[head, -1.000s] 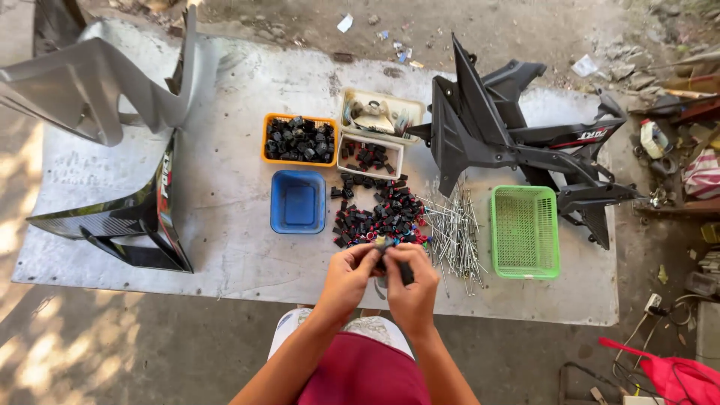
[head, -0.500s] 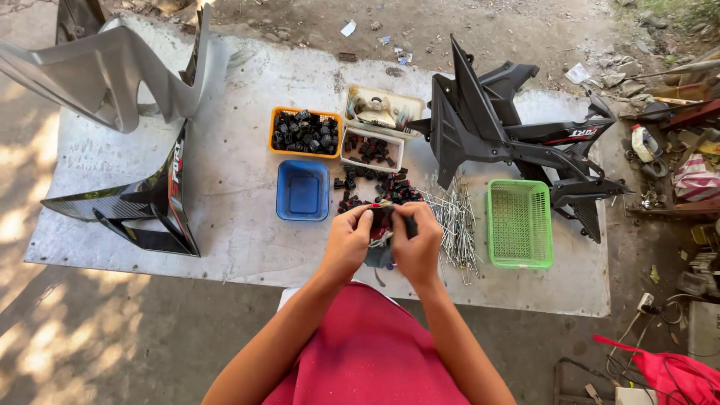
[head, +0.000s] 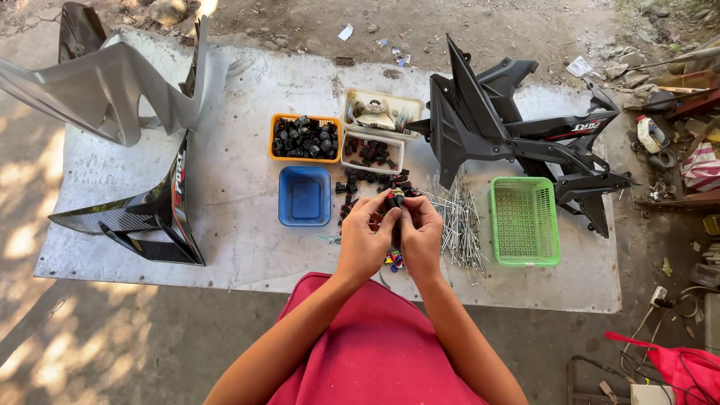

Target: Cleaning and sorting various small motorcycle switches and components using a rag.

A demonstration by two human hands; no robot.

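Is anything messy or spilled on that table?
Yes. Small black and red parts lie loose on the sheet instead of in a tray, though the blue tray and green basket sit empty. Thin metal pins are scattered in a heap beside the right hand.

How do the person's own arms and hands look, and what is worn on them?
Both arms are bare from the lower edge of the picture up to the hands: no sleeves reach them. The left hand and the right hand wear no gloves. No watch, bracelet or ring can be seen. Between the arms lies a red garment on the body.
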